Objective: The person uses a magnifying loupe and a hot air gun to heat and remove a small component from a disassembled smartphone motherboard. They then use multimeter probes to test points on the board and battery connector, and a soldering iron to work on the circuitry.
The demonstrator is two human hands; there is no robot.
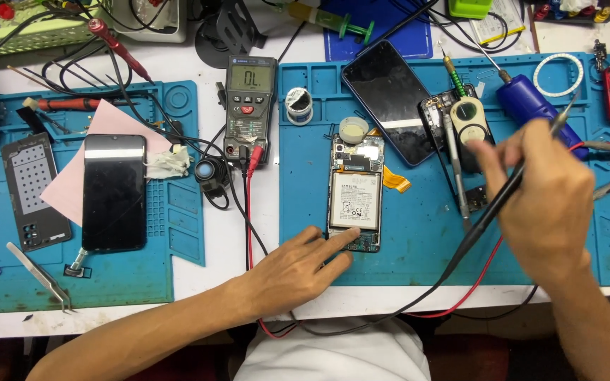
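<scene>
An opened phone (355, 191) with its white battery showing lies on the blue work mat (418, 233). My left hand (298, 268) rests flat on the mat, index finger touching the phone's lower edge. To the right, my right hand (541, 194) is raised above the mat. It grips thin multimeter probes (492, 212), one with a black lead and one with a red lead. The probe tips point up and right, away from the phone. The leads run left to a grey multimeter (248, 106) between the two mats.
A removed dark screen (390, 99) and a black back cover (460, 134) lie behind the phone. A blue-handled tool (531, 102) lies at the back right. On the left mat sit another dark phone (113, 190), pink paper (72, 190), a perforated cover (33, 190) and tweezers (40, 275).
</scene>
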